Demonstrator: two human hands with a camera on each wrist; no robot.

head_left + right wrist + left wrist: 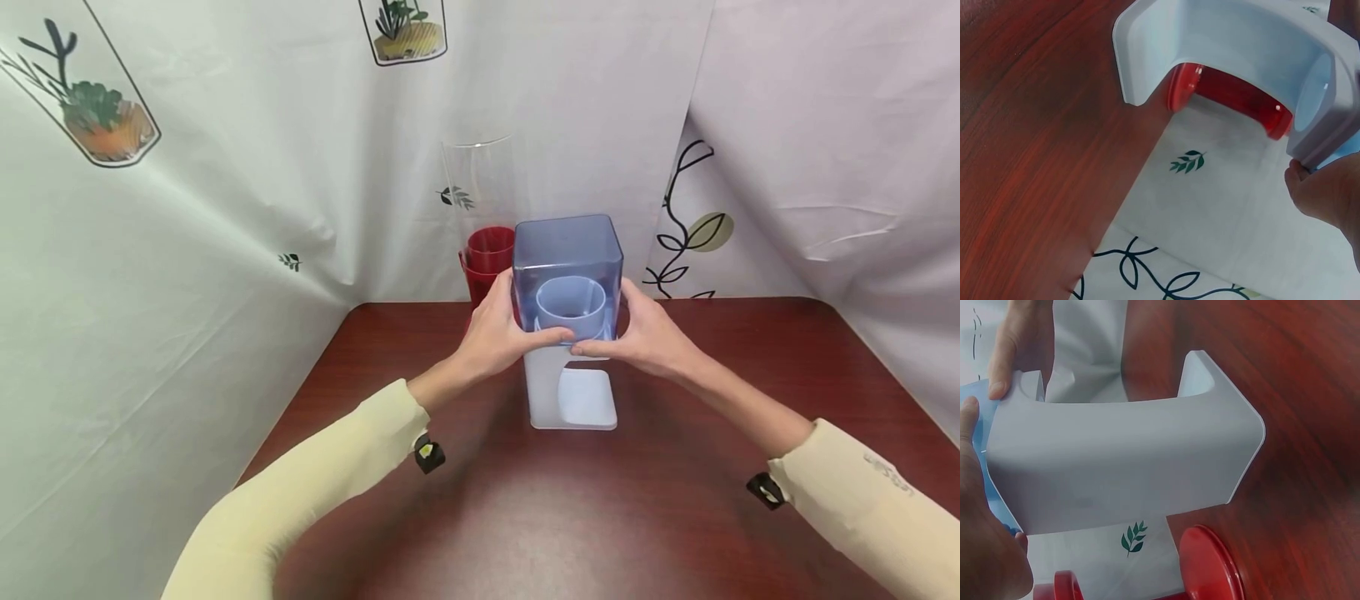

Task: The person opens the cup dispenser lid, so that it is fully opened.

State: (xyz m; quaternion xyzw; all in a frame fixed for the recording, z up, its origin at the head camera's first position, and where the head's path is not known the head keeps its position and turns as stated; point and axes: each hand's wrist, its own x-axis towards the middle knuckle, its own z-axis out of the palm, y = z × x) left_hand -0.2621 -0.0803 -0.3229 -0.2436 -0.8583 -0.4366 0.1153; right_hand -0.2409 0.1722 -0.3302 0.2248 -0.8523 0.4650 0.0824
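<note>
A translucent blue, square-sided container point(566, 237) with a round tube inside sits at the top of a white C-shaped stand point(543, 392). My left hand point(495, 329) grips the container's left side, its thumb across the lower front. On the other side my right hand point(648, 333) holds it the same way, and the two thumbs nearly meet. The left wrist view shows the stand's smooth curved back point(1122, 456) between the top and the flat foot. From the right wrist, the open side of the stand point(1241, 37) shows, with right-hand fingers point(1319, 194) at its upper end.
Just behind and left of the container stands a red stand point(480, 267) carrying a tall clear cylinder point(480, 171). The brown wooden table point(562, 508) ends against a white printed cloth point(300, 167) at the back and sides.
</note>
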